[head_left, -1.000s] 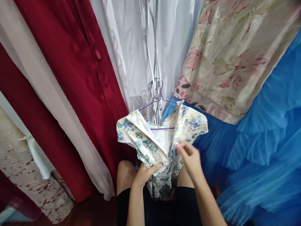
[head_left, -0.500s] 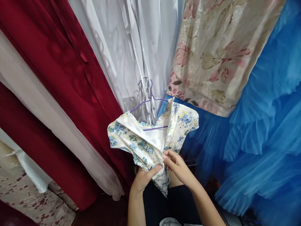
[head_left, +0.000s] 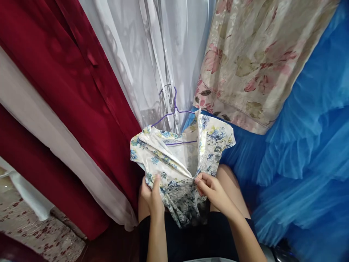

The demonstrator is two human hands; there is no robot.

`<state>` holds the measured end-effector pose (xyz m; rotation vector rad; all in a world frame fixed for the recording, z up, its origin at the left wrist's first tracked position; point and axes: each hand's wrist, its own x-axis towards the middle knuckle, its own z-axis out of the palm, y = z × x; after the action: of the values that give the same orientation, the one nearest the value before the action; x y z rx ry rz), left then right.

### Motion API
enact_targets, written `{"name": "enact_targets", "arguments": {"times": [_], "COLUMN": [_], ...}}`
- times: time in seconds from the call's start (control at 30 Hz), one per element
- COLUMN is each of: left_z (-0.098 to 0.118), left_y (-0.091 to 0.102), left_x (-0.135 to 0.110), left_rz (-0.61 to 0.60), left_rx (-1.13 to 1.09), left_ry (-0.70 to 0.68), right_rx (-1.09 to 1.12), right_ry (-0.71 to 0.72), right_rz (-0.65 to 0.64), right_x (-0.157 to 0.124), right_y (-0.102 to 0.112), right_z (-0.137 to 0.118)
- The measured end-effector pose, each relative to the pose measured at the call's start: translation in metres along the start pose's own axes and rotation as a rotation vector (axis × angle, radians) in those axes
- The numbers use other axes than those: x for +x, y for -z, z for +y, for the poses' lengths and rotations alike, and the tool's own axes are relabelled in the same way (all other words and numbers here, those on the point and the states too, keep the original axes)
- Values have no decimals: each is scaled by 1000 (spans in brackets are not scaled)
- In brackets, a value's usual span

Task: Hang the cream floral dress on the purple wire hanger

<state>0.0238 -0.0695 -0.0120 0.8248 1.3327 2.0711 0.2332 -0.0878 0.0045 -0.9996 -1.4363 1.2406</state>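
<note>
A white dress (head_left: 177, 185) with blue, green and yellow flowers hangs on a purple wire hanger (head_left: 174, 109), its V-shaped opening spread apart. At its left side, my left hand (head_left: 153, 196) grips the fabric, thumb on the front and fingers partly hidden at the edge. My right hand (head_left: 214, 189) pinches the dress at the bottom point of the opening. Whatever small part lies between those fingertips is hidden. The lower end of the dress lies over my lap, between my bare knees.
Red cloth (head_left: 68, 98) and pale cloth (head_left: 68, 145) hang at the left. Behind the hanger are white drapes (head_left: 182, 47) with long ribbons. A pink-flowered beige garment (head_left: 253, 65) hangs at the upper right, beside ruffled blue tulle (head_left: 300, 163).
My left hand has moved left, from beside the right hand to the dress's side edge. The bodice is spread wider and flatter. My right hand still pinches at the opening's bottom.
</note>
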Motion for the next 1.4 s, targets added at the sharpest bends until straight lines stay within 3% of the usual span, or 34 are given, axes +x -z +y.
{"name": "enact_targets", "arguments": {"times": [0.07,0.13,0.2,0.3,0.33,0.4,0.53,0.73,0.9,1.1,1.23,1.4], "left_z": [2,10,20,32,35,38,40,39,30,23,17,-1], "left_y": [3,5,2,-11,-17,-28,-41,-45,-49,-58,-54,-41], "left_x": [7,7,0,-19,-26,-38,-53,-62,-71,-67,-64,-66], "left_rz": [167,170,-73,-606,-731,-855,-829,-816,-888,-910,-956,-981], "left_rx": [-7,39,141,333,365,374,363,517,697,642,636,618], "left_ry": [-200,-340,-327,-180,-144,-108,-139,-215,-195,-147,-149,-53], "right_rx": [24,84,147,223,242,276,320,355,294,265,291,290], "right_ry": [-2,-14,-39,-87,-95,-96,-111,-111,35,249,318,392], "right_rz": [6,9,9,-20,-28,-17,73,233,350,359,398,391], "right_x": [1,1,2,0,-1,-3,-6,-1,34,92,115,119], "right_y": [-2,-6,-9,-9,-8,-6,-5,-10,-5,-6,-9,-8], "right_z": [-1,-2,-5,-10,-12,-14,-17,-25,-61,-116,-132,-139]}}
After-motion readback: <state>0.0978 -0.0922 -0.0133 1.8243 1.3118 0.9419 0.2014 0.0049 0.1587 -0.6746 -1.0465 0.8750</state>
